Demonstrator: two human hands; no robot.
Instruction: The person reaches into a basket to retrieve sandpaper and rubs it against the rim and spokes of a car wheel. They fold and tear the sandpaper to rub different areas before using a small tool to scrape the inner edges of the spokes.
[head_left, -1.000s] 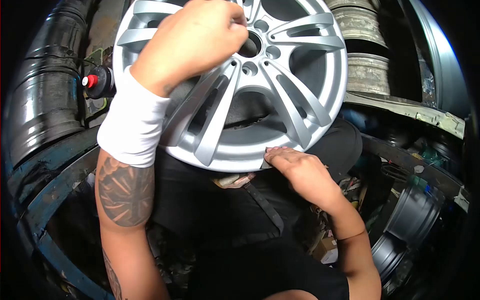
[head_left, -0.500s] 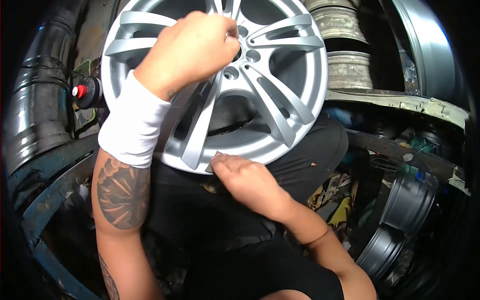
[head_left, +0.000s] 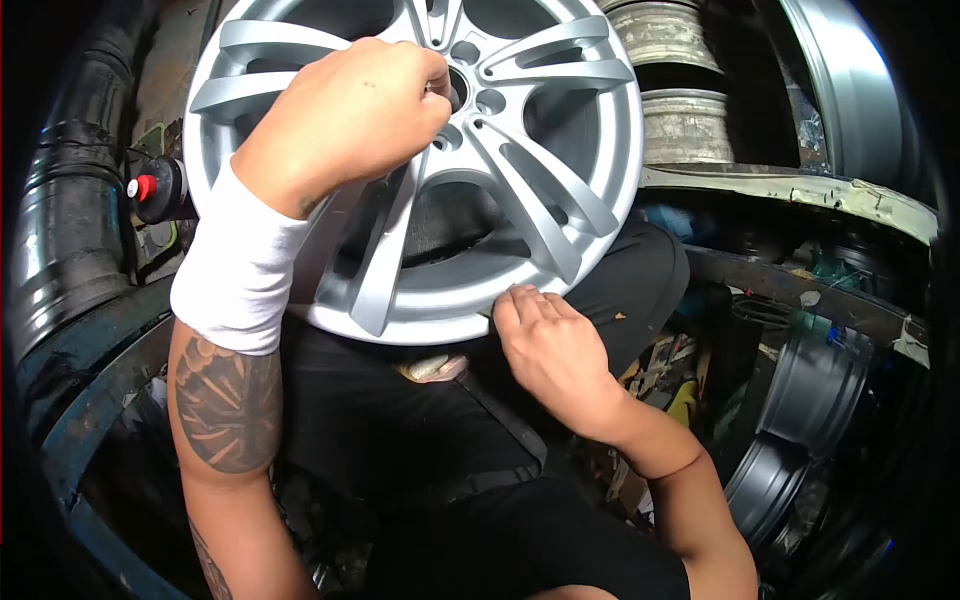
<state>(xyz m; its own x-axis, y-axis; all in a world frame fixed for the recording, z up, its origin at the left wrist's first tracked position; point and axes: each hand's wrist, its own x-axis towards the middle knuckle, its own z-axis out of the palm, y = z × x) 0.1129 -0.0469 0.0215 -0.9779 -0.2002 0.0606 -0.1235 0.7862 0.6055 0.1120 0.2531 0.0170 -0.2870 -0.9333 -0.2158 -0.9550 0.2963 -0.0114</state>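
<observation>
A silver alloy wheel [head_left: 430,310] with split spokes rests tilted on my lap, its hub and bolt holes facing up. My left hand [head_left: 350,110], with a white band at the wrist, lies over the spokes on the left. Its fingers are curled in beside the centre bore, gripping the wheel; their tips are hidden. My right hand [head_left: 550,340] is closed at the near edge of the wheel's outer lip, fingertips pressed on it. A thin dark piece of sandpaper [head_left: 489,313] shows only slightly at the fingers' left side.
Dirty wheel barrels [head_left: 685,125] are stacked at the back right, and another silver rim [head_left: 850,80] stands beyond. Two grey rims [head_left: 815,385] lie lower right. A dark bottle with a red cap [head_left: 145,188] stands left, near shiny black cylindrical shapes [head_left: 75,220].
My right hand has slid right along the near lip with the sandpaper. The wheel and my left hand have shifted slightly left in view, the left hand keeping its grip near the hub.
</observation>
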